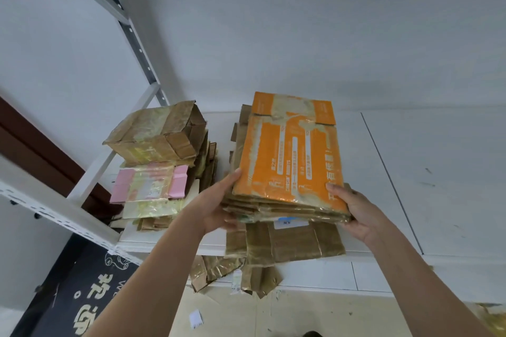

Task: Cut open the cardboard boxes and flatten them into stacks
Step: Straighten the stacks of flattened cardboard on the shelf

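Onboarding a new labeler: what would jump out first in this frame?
The orange flattened box atop a stack of flattened cardboard, centre frame on the white shelf, gripped at its near corners by the left hand and right hand. To its left sits a second pile with a pink flattened box, topped by a brown box not yet flattened.

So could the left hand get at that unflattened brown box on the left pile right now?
Probably not yet: the left hand grips the orange-topped stack. The brown box sits uncovered atop its pile.
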`<action>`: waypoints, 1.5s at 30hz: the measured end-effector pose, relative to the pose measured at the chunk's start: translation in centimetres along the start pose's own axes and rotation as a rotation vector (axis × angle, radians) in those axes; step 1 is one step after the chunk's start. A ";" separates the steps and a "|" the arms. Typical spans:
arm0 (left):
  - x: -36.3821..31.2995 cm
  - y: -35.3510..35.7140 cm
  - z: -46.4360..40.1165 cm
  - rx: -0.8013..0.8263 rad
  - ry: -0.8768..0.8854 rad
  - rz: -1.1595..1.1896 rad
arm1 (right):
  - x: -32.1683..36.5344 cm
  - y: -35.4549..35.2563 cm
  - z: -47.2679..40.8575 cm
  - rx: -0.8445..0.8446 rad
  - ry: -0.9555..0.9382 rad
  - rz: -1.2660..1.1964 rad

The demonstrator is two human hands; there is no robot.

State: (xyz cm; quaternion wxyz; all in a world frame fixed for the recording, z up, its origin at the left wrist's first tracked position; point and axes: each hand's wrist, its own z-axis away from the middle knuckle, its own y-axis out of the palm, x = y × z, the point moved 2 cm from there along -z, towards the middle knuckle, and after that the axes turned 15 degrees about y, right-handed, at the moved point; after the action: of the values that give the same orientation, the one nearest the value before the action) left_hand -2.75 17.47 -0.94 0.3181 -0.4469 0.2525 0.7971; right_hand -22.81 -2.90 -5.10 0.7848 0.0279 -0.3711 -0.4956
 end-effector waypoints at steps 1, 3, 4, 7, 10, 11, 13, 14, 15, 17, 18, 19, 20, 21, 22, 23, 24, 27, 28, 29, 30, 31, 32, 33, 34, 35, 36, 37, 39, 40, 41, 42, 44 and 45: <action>-0.5 0.0 0.0 -0.034 0.032 0.003 | 0.5 0.3 0.2 0.005 -0.020 0.018; -1.5 -0.4 -0.3 -0.067 0.098 0.016 | 1.5 0.7 0.7 0.029 -0.058 0.041; -2.1 -0.5 -0.3 -0.065 0.134 0.019 | 1.9 0.8 1.1 0.049 -0.074 0.035; -3.6 -0.4 0.7 -0.043 0.195 0.086 | 2.3 1.1 2.1 0.126 -0.095 0.036; -3.8 -0.3 1.8 0.023 0.159 0.077 | 1.8 0.8 2.4 0.177 -0.071 0.068; -3.2 -0.3 2.1 0.035 0.122 0.073 | 1.4 0.3 2.3 0.180 -0.051 0.085; -1.0 -0.5 2.5 0.028 0.031 0.092 | 0.2 -0.7 2.1 0.158 0.005 0.125; 0.5 -0.5 2.6 0.015 -0.016 0.098 | -0.6 -1.2 2.0 0.140 0.037 0.150; 2.0 -0.5 2.7 0.003 -0.060 0.103 | -1.5 -1.6 2.0 0.117 0.067 0.177; 4.3 -0.3 2.6 -0.016 -0.124 0.102 | -2.9 -2.3 1.8 0.052 0.104 0.233; 5.1 -0.4 2.5 -0.014 -0.129 0.108 | -3.4 -2.5 1.7 0.030 0.100 0.256; 5.4 -0.5 2.3 -0.008 -0.121 0.114 | -3.5 -2.5 1.7 0.007 0.085 0.279; 5.5 -0.5 2.0 -0.006 -0.108 0.130 | -3.2 -2.4 1.7 -0.010 0.072 0.300; 5.4 -0.5 1.8 -0.007 -0.093 0.146 | -3.1 -2.3 1.8 -0.007 0.070 0.301; 5.4 -0.6 1.7 -0.017 -0.085 0.155 | -3.1 -2.3 1.9 0.008 0.080 0.283; 5.5 -0.7 1.6 -0.029 -0.077 0.157 | -3.1 -2.3 1.8 0.019 0.087 0.269; 5.4 -0.7 1.5 -0.034 -0.072 0.147 | -3.1 -2.3 1.9 0.008 0.080 0.267; 3.6 -0.8 1.3 -0.004 0.006 0.127 | -1.8 -1.4 2.4 -0.007 -0.017 0.269; 2.6 -1.0 1.1 0.004 0.041 0.116 | -1.3 -0.8 2.6 0.005 -0.045 0.252; 1.6 -1.2 0.9 0.006 0.074 0.096 | -0.8 -0.2 2.6 0.018 -0.067 0.226; 0.6 -1.6 0.5 0.000 0.107 0.084 | -0.5 0.5 2.6 0.025 -0.080 0.204; -0.1 -2.2 0.0 -0.016 0.132 0.079 | -0.4 1.0 2.3 0.030 -0.084 0.188; -0.6 -2.7 -0.3 -0.027 0.139 0.069 | -0.6 1.6 1.9 0.027 -0.072 0.168; -0.7 -3.0 -0.6 -0.034 0.127 0.044 | -1.0 1.9 1.3 0.024 -0.044 0.139; -0.5 -3.2 -0.7 -0.039 0.101 0.019 | -1.7 2.1 0.7 0.021 -0.001 0.105; 0.0 -3.2 -0.6 -0.047 0.069 -0.004 | -2.4 2.1 0.1 0.022 0.045 0.083; 0.6 -3.3 -0.3 -0.061 0.032 -0.012 | -3.1 1.9 -0.4 0.022 0.088 0.086; 1.5 -3.3 0.0 -0.083 -0.009 -0.010 | -3.7 1.7 -0.7 0.022 0.114 0.113; 3.2 -3.6 0.5 -0.113 -0.069 -0.008 | -4.3 1.4 -0.8 0.006 0.115 0.204; 3.6 -3.7 0.6 -0.112 -0.081 -0.024 | -4.1 1.3 -0.7 -0.015 0.098 0.259; 3.9 -3.6 0.6 -0.107 -0.088 -0.038 | -3.9 1.0 -0.6 -0.037 0.084 0.303; 4.1 -3.5 0.6 -0.101 -0.091 -0.035 | -3.9 0.9 -0.5 -0.038 0.087 0.321; 4.3 -3.2 0.5 -0.121 -0.076 -0.003 | -3.6 0.5 -0.7 0.017 0.129 0.275; 4.5 -3.1 0.4 -0.138 -0.069 0.022 | -3.4 0.4 -0.8 0.033 0.146 0.254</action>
State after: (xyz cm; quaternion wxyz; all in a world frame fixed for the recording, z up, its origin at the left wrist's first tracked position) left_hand -2.44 21.08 -5.05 0.2860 -0.4373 0.1909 0.8310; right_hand -22.83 -0.19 -7.39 0.8655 0.0296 -0.3219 -0.3827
